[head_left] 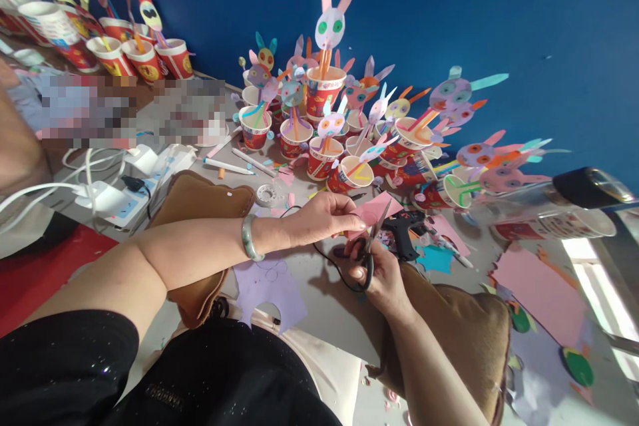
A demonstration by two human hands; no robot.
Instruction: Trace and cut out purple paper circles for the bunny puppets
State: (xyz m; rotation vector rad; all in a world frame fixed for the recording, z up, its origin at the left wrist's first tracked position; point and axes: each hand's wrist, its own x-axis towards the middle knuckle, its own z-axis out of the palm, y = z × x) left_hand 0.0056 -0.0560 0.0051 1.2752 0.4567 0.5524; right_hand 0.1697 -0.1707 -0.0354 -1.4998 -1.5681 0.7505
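Observation:
Pink paper (pixel 383 205) is pinched between the thumb and fingers of my left hand (pixel 327 216). A faint pencil outline shows on it. My right hand (pixel 383 273) is closed around the black handles of a pair of scissors (pixel 381 221). The blades point up and away from me, right beside the pink paper; I cannot tell whether they touch it. Just behind the scissors lies a black glue gun (pixel 402 234). Below my left wrist, a purple paper sheet (pixel 272 289) with cut-out gaps and drawn circles rests at the table's edge.
Red paper cups (pixel 325 158) with paper rabbit figures crowd the back. A clear bottle (pixel 529 210) stands at right. Brown cushions (pixel 200 206) flank my arms. Power strips (pixel 134 196) with white cables lie left. Pink sheets (pixel 542 293) lie right. Another person's arm (pixel 20 120) shows at far left.

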